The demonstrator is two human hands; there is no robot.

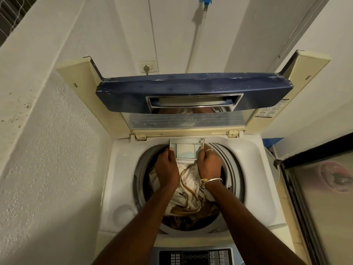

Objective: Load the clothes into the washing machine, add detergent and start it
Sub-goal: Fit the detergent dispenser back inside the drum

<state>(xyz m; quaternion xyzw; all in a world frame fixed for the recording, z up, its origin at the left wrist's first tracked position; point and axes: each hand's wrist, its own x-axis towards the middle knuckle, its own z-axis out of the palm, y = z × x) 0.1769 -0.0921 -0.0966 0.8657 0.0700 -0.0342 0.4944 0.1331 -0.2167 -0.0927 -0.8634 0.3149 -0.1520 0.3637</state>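
Head view, top-loader seen from above.

- washing machine (254,180): white top deck, standing in a narrow alcove, white textured wall (47,150) close on the left.
- lid (191,90): up and folded at the far side. Dark blue panel with a chrome-edged handle recess faces the camera, cream side rails either end.
- drum (232,169): open and loaded. clothes (189,186) piled inside, cream/white fabric with brown stripes on top, darker brown fabric at the near edge.
- detergent drawer (186,149): grey, compartmented, sticking out from the far rim over the drum opening, right above the laundry. Pale blue patch in the larger compartment; can't tell what it is.
- left hand (166,166): on the drawer's left end, fingers (171,150) curled round that edge.
- right hand (207,163): on the drawer's right end, fingers (202,150) clamped on the right edge. ring (209,149) on one finger, metal bangle (212,181) at the wrist.
- Both forearms reach in from the near edge, across the drum.
- control panel (196,257): near edge of the machine, between the forearms, dark face with rows of buttons. Labels too small to read.
- wall socket (148,67): far wall behind the lid, plug in it.
- steel door (324,197): right of the machine, shiny, black-framed.
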